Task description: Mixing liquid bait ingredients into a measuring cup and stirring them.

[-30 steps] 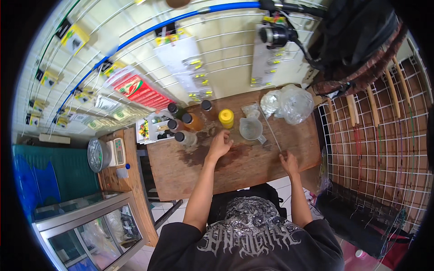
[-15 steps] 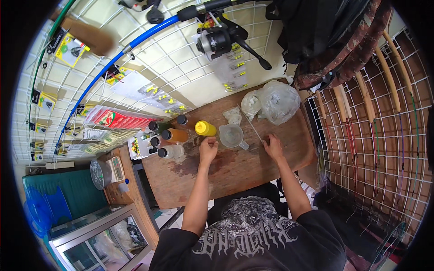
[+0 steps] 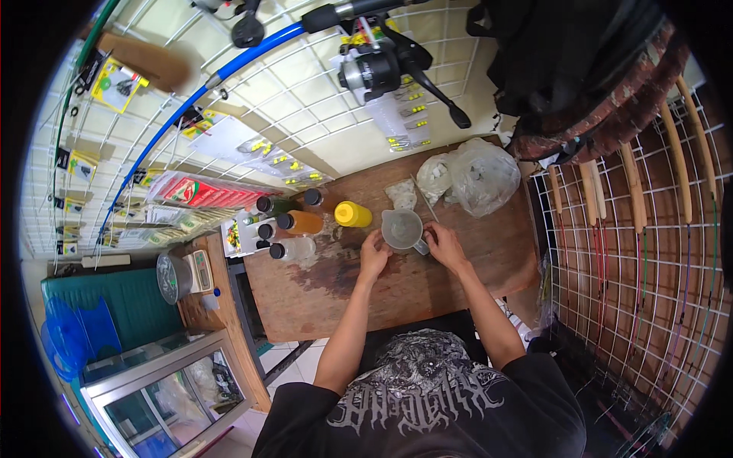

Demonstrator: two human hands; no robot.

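A translucent measuring jug with a pale handle stands on the wooden table in front of me. My left hand is at its near left side, with bent fingers and thumb against the wall. At the handle, my right hand has its thumb and fingers closed in around it. Just left of the jug is a yellow squeeze bottle. A thin pale stick lies beyond, its near end close to my right fingertips. Behind the jug rests a small clear bag of white pieces.
Several dark-capped bottles, including an orange one and a clear one, stand at left. Plastic bags sit at the back right. A fishing reel hangs overhead; wooden-handled rods hang on the right grid.
My left hand has moved right, from beside the yellow bottle to the jug. My right hand has come left, from near the stick's end to the jug's handle. The view has shifted slightly.
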